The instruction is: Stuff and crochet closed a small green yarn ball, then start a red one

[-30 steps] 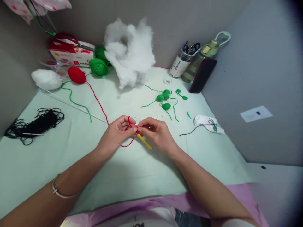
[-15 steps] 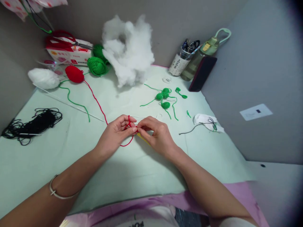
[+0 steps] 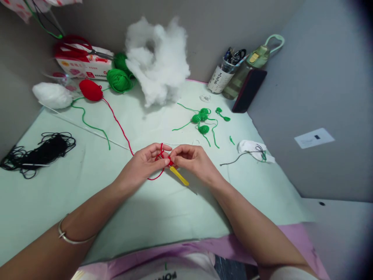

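A small red crochet piece [image 3: 170, 160] sits between my hands near the middle of the table. My left hand [image 3: 148, 160] is closed on it, with red yarn [image 3: 162, 149] looped over the index finger. My right hand [image 3: 190, 158] pinches the right edge of the same piece with thumb and fingertips. From the work a yellow-handled crochet hook [image 3: 179, 175] slants down to the right, below my right fingers; its tip is hidden. The yarn strand leads back to a red yarn ball [image 3: 91, 90] at the far left.
White stuffing [image 3: 159, 62] stands at the back, beside green yarn balls [image 3: 119, 80]. Black yarn [image 3: 43, 151] and a white yarn ball [image 3: 52, 95] lie left. Green crocheted pieces [image 3: 204, 116] are beyond my right hand. A pen cup [image 3: 220, 77], phone [image 3: 250, 91] and bottle [image 3: 236, 79] stand back right.
My right hand has shifted slightly and its fingers have moved up along the red piece, so the yellow hook handle now shows fully beneath them. My left hand has barely moved.
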A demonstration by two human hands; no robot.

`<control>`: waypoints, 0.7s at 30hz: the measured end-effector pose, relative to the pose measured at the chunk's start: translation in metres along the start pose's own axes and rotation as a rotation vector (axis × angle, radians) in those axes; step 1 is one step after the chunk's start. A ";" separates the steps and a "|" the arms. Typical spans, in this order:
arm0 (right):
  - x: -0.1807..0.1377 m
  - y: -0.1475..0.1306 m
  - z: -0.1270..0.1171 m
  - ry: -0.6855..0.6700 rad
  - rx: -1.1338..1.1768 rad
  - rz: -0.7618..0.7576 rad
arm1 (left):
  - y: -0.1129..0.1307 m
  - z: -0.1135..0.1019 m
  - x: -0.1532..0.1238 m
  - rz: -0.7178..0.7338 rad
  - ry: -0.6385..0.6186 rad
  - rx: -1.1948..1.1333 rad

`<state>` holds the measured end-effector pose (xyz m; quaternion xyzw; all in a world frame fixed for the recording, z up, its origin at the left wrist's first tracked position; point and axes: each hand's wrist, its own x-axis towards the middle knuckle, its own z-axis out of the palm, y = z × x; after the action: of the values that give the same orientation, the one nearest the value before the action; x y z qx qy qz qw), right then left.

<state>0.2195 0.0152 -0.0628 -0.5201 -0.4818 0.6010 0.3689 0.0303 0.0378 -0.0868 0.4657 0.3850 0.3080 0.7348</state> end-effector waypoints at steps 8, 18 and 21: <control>-0.003 0.010 0.006 0.126 -0.137 -0.169 | -0.005 -0.006 0.002 0.005 0.019 -0.030; -0.004 0.015 0.009 0.166 -0.418 -0.384 | 0.000 0.000 0.002 0.041 0.103 0.056; -0.004 0.015 0.009 0.175 -0.459 -0.393 | 0.003 0.004 0.000 0.057 0.137 0.099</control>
<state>0.2119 0.0056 -0.0760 -0.5367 -0.6625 0.3467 0.3910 0.0336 0.0375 -0.0833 0.4899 0.4358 0.3404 0.6740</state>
